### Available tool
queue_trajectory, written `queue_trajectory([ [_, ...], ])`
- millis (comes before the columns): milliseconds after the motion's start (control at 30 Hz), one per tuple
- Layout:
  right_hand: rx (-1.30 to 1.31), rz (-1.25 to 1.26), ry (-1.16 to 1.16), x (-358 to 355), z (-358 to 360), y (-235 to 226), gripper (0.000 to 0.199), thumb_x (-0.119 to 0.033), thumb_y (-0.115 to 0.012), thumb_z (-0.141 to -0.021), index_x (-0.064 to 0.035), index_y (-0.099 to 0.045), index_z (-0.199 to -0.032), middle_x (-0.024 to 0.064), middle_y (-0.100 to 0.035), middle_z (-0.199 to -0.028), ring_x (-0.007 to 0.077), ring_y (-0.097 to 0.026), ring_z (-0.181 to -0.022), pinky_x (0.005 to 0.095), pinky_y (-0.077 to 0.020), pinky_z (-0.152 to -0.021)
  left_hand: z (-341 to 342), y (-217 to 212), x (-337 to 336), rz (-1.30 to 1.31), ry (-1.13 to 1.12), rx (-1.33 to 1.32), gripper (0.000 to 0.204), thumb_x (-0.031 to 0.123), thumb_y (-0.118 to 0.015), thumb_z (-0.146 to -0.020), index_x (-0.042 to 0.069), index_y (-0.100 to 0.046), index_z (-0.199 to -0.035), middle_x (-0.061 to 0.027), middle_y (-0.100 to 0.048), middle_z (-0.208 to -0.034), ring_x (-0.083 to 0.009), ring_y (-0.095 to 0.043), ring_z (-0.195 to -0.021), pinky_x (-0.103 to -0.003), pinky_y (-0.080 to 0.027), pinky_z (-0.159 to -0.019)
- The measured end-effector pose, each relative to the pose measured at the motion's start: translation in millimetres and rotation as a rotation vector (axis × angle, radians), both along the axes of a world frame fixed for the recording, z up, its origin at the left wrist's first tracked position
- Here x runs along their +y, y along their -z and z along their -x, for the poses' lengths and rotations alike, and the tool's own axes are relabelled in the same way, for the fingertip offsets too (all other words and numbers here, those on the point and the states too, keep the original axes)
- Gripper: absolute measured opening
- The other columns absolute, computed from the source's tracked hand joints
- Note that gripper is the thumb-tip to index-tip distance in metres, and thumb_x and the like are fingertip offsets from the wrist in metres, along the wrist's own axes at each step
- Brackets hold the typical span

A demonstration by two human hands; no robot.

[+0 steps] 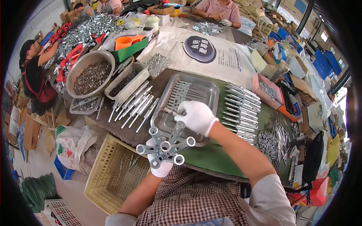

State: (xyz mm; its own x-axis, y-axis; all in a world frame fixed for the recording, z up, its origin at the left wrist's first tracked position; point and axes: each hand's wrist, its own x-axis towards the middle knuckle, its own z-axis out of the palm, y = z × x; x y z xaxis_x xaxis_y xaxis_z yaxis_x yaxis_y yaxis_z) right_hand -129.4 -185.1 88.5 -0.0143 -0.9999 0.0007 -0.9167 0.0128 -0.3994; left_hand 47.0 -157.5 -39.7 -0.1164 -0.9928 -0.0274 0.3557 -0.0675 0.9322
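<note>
Surrounding the tray (pixel 161 119): rods (pixel 243 103), bowl (pixel 90 57), crate (pixel 112 177).

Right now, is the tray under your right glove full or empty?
The tray is partly filled: metal rods lie inside, while some bottom shows bare.

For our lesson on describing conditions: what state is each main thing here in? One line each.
Left hand: gloved, closed around tubes
Tubes: clustered, open ends toward the camera
Right hand: gloved, pinching a metal piece
Tray: open, partly filled with metal rods
Bowl: open, holding many dark bits
Yellow crate: open, thin rods inside
Green box: open, orange container inside
Pink box: open, silvery bits inside
</note>
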Motion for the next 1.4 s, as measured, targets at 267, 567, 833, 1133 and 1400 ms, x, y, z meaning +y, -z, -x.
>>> queue_trajectory([
  [267, -1.321, 0.449, 0.078, 84, 12, -93, 0.023, -0.004, -0.060, -0.086, 0.0015, -0.049, -0.105, 0.0118, -0.060, -0.089, 0.0223, -0.067, -0.073, 0.0302, -0.0567, -0.067, -12, 19, -4, 0.247, 0.149, -0.179, 0.015, 0.024, -0.047, -0.096, 0.011, -0.050, -0.102, -0.0017, -0.055, -0.095, -0.0141, -0.056, -0.086, -0.033, -0.050, -0.079],
  [567, -0.757, 0.498, -0.059, 89, -13, -70, 0.026, -0.006, -0.068, -0.078, -0.0065, -0.059, -0.103, 0.0013, -0.064, -0.077, 0.0063, -0.062, -0.063, 0.0214, -0.0488, -0.054, -2, 6, -4, 0.637, -0.095, -0.500, 0.037, -0.012, -0.059, -0.077, 0.001, -0.045, -0.110, -0.0053, -0.054, -0.072, -0.0128, -0.048, -0.048, -0.025, -0.038, -0.043],
  [833, -0.334, 0.575, -0.204, 87, -16, -68, 0.025, -0.004, -0.070, -0.072, -0.0085, -0.058, -0.093, 0.0055, -0.063, -0.078, 0.0201, -0.062, -0.058, 0.0296, -0.0491, -0.052, -5, -19, 4, 0.580, -0.055, -0.401, 0.020, 0.008, -0.062, -0.084, 0.006, -0.050, -0.100, -0.0020, -0.054, -0.089, -0.0132, -0.055, -0.076, -0.028, -0.048, -0.063],
  [1133, -0.555, 0.323, -0.296, 88, -2, -82, 0.029, -0.008, -0.074, -0.071, -0.0098, -0.067, -0.099, 0.0068, -0.065, -0.084, 0.0199, -0.063, -0.076, 0.0286, -0.0510, -0.065, -5, -1, 3, 0.298, -0.079, -0.305, 0.026, 0.035, -0.054, -0.091, 0.010, -0.053, -0.096, -0.0007, -0.056, -0.080, -0.0131, -0.057, -0.070, -0.030, -0.050, -0.058],
  [1400, -0.408, 0.230, -0.003, 46, 23, -57, 0.019, -0.017, -0.061, -0.082, -0.0059, -0.068, -0.096, 0.0100, -0.067, -0.089, 0.0229, -0.065, -0.084, 0.0323, -0.0511, -0.076, -25, 25, 0, -0.525, 0.349, 0.963, 0.030, 0.041, -0.047, -0.093, 0.013, -0.056, -0.089, 0.0012, -0.058, -0.080, -0.0127, -0.057, -0.072, -0.033, -0.050, -0.066],
])
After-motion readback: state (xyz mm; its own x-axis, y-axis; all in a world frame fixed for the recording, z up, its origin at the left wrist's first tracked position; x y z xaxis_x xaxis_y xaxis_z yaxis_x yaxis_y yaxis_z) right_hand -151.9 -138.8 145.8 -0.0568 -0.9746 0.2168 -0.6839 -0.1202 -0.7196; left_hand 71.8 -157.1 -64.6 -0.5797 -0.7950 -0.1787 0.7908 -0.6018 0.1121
